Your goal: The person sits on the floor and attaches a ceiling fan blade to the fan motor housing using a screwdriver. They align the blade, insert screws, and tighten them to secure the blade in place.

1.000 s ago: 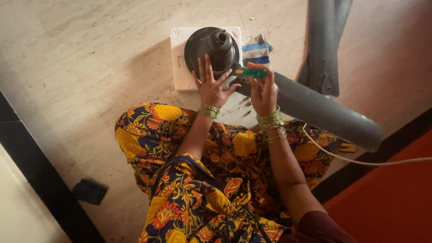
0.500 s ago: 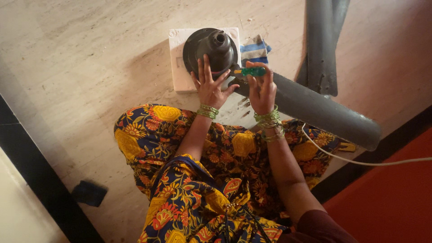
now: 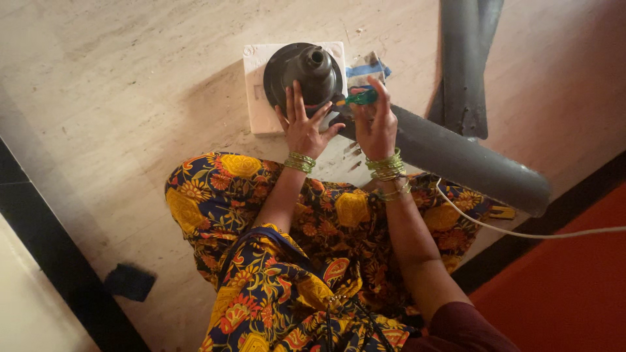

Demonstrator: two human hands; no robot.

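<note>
Seated on pale stone floor (image 3: pixel 117 98), lap in bright floral fabric (image 3: pixel 313 261). White cord (image 3: pixel 521 233) trails right. Left hand (image 3: pixel 305 127), fingers spread flat, presses the near side of a dark cone-shaped base (image 3: pixel 304 72). Right hand (image 3: pixel 377 120) pinches a green-handled tool (image 3: pixel 358 98) at the base's right edge. Base sits on a white square block (image 3: pixel 257 98); grey pipe (image 3: pixel 469 163) just right, folded cloth (image 3: pixel 366 66) beyond.

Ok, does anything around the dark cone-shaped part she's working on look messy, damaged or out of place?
Nothing looks broken or spilled. The dark cone-shaped part sits on a white square slab. The left hand rests on it, and the right hand holds a green-handled tool. A crumpled blue and white wrapper lies behind, and small dark marks dot the floor.
</note>
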